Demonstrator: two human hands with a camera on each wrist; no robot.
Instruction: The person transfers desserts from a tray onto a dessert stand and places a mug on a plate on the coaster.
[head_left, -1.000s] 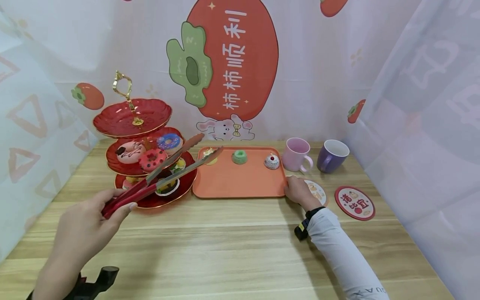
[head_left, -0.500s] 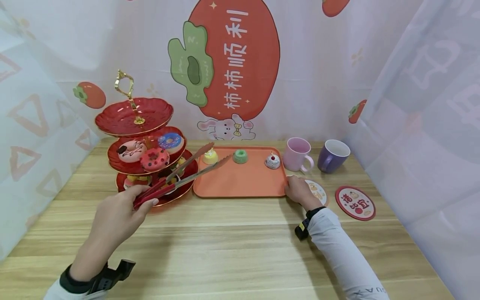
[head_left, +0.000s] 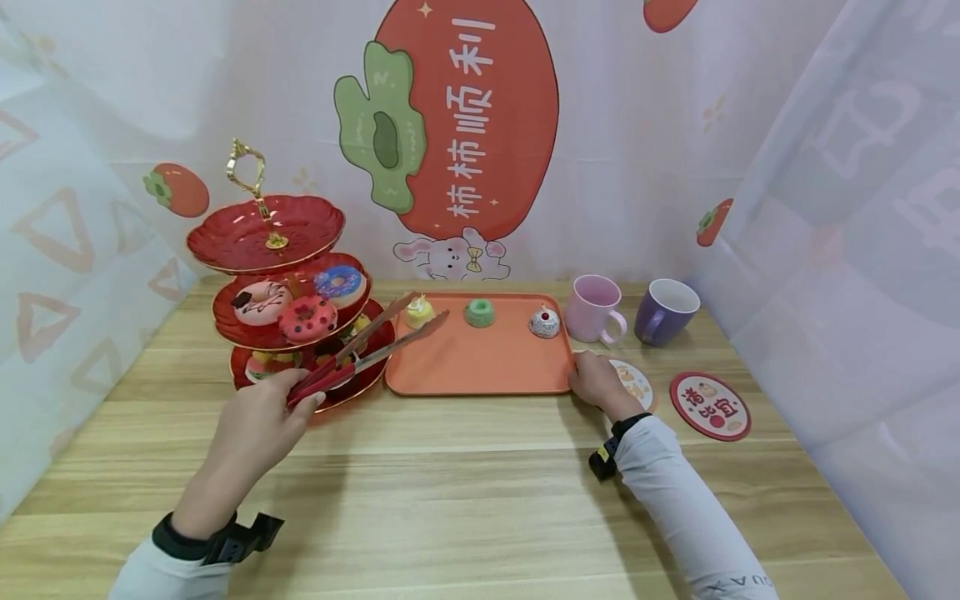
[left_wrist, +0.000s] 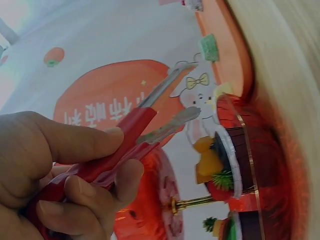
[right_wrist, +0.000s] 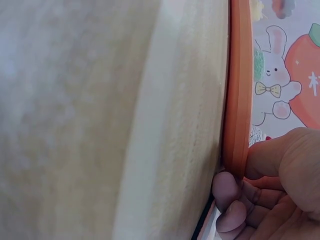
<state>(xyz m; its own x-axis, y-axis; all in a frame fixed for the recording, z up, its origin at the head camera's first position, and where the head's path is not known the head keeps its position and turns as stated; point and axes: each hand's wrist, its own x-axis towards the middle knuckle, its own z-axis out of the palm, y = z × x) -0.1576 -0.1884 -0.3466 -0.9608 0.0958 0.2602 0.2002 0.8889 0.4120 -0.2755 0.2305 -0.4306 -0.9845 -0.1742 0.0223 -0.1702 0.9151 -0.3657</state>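
My left hand [head_left: 258,429] grips the red handles of metal tongs [head_left: 324,382] in front of the tiered stand. In the head view the tong tips overlap the left end of the orange tray [head_left: 480,358], near a small yellow cake [head_left: 419,312]. The left wrist view shows the tips apart, with nothing between them. My right hand [head_left: 597,382] pinches the tray's near right corner between thumb [right_wrist: 267,157] and fingers. On the tray's far side also sit a green ring-shaped sweet [head_left: 480,313] and a dark, white-speckled cake with a cherry [head_left: 544,322].
At left rises a red three-tier stand [head_left: 266,233]; doughnuts sit on its middle tier, more food below. A pink mug [head_left: 592,308] and a purple mug [head_left: 666,312] stand right of the tray. Round coasters [head_left: 709,406] lie nearby, one partly under my right forearm.
My left hand has moved right with the tongs. Their tips went lower and right, then slightly back left, and the yellow cake shows more plainly. My right hand and the tray stay put.
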